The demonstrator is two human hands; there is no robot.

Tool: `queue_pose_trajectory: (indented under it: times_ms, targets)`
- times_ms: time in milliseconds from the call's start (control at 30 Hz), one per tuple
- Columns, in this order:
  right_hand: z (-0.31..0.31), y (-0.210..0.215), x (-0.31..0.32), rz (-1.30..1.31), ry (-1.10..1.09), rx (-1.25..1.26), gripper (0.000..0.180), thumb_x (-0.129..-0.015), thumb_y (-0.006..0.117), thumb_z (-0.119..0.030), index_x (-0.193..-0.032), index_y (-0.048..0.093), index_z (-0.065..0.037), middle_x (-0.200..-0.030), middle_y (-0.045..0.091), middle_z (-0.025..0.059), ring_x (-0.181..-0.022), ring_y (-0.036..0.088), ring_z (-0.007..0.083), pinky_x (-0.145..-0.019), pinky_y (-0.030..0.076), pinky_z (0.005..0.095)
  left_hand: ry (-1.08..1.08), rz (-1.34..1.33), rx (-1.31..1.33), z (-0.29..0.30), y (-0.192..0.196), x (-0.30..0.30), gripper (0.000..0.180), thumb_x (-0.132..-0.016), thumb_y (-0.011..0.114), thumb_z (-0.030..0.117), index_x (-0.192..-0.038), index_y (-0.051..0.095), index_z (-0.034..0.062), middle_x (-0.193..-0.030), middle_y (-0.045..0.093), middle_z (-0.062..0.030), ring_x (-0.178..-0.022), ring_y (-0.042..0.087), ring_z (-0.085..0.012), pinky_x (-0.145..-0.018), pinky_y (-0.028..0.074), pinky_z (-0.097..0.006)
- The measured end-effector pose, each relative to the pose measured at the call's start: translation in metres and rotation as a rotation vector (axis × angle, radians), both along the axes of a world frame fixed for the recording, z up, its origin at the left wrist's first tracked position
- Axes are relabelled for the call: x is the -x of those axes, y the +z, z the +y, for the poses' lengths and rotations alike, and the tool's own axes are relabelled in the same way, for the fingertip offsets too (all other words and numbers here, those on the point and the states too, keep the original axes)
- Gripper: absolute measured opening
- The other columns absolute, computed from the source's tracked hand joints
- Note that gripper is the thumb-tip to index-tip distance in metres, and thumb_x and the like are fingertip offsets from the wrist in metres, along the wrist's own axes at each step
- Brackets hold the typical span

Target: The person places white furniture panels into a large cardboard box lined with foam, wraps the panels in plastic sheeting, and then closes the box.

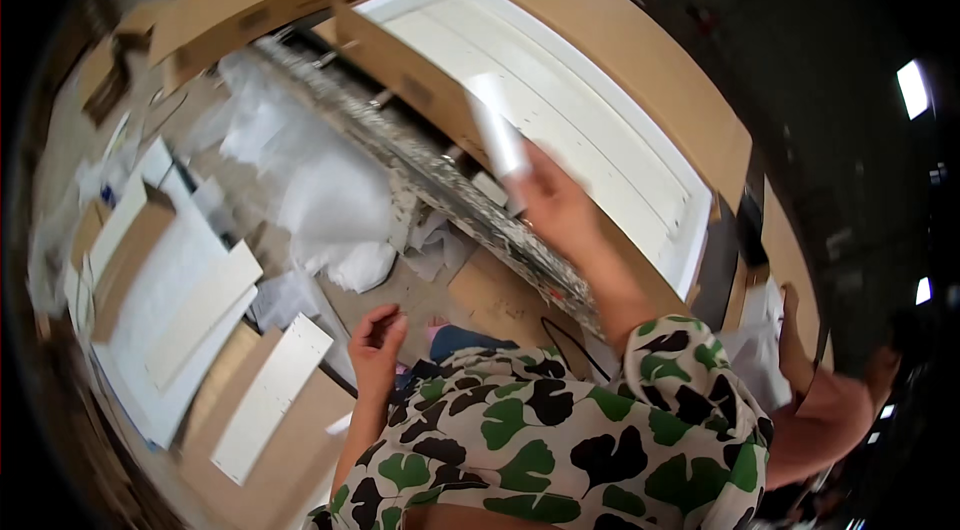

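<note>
My right hand [560,202] is closed round one end of a short white strip [495,127], smeared by motion. The strip slants up and away over the near side of a long open cardboard box [425,90]. A white foam-like lining edges the box, and a long white panel [560,100] lies inside it. My left hand [375,342] hangs low in front of me with loosely curled, parted fingers and nothing in them.
Crumpled translucent wrap [325,200] lies on the floor at left, beyond a worn conveyor rail [440,165]. White boards [270,400] and cardboard lie stacked at lower left. Another person's arm [825,420] reaches in at right, beside white wrapping [765,340].
</note>
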State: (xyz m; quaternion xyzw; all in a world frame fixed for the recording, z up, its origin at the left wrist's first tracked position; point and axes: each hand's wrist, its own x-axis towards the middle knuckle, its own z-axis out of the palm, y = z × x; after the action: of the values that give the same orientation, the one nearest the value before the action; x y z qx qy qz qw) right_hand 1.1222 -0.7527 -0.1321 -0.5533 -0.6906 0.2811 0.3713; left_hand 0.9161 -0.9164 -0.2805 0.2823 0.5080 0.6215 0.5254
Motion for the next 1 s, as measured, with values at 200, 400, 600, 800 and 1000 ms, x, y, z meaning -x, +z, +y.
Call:
queue_pose_trajectory:
  times_ms: [200, 400, 600, 800, 1000]
  targets:
    - [-0.032, 0.023, -0.254, -0.979, -0.649, 0.297, 0.038, -0.08, 0.047, -0.033, -0.101, 0.061, -0.005, -0.088, 0.063, 0.0221, -0.086, 0.061, 0.0357, -0.078, 0.048, 0.0436, 0.104, -0.002, 0.23, -0.014, -0.036, 0.005, 0.019, -0.083, 0.063, 0.014, -0.096, 0.061, -0.0005, -0.083, 0.061, -0.0054, -0.075, 0.058, -0.0123, -0.069, 0.046, -0.023]
    - [-0.049, -0.03, -0.332, -1.104, -0.558, 0.646, 0.037, -0.073, 0.051, -0.03, -0.093, 0.063, -0.001, -0.097, 0.062, 0.022, -0.091, 0.059, 0.0362, -0.081, 0.047, 0.042, 0.05, 0.148, 0.332, -0.017, -0.052, 0.019, 0.021, -0.084, 0.062, 0.015, -0.096, 0.06, -0.0023, -0.08, 0.061, -0.0047, -0.072, 0.057, -0.0117, -0.066, 0.045, -0.023]
    - [-0.011, -0.088, -0.363, -1.316, -0.261, 0.627, 0.028, -0.073, 0.049, -0.019, -0.089, 0.064, -0.003, -0.097, 0.063, 0.0196, -0.089, 0.061, 0.0345, -0.078, 0.049, 0.0413, 0.208, 0.115, 0.281, 0.003, -0.027, -0.003, 0.021, -0.084, 0.062, 0.016, -0.098, 0.06, -0.0001, -0.083, 0.062, -0.0056, -0.077, 0.059, -0.013, -0.069, 0.047, -0.024]
    - [0.073, -0.116, -0.374, -1.56, 0.178, 0.541, 0.024, -0.076, 0.05, -0.017, -0.087, 0.064, -0.001, -0.095, 0.062, 0.0169, -0.087, 0.06, 0.0305, -0.076, 0.048, 0.0408, 0.317, 0.259, 0.367, -0.047, -0.088, -0.01, 0.026, -0.079, 0.065, 0.026, -0.091, 0.065, 0.0025, -0.083, 0.065, -0.0087, -0.076, 0.061, -0.0161, -0.071, 0.048, -0.029]
    - [0.136, -0.065, -0.22, -1.416, 0.101, -0.086, 0.025, -0.079, 0.053, -0.017, -0.093, 0.061, 0.002, -0.097, 0.061, 0.015, -0.088, 0.057, 0.0271, -0.078, 0.046, 0.0388, 0.688, 0.345, 0.632, -0.126, -0.125, -0.007, 0.025, -0.073, 0.064, 0.029, -0.085, 0.066, 0.0069, -0.081, 0.065, -0.0123, -0.073, 0.062, -0.0233, -0.067, 0.049, -0.034]
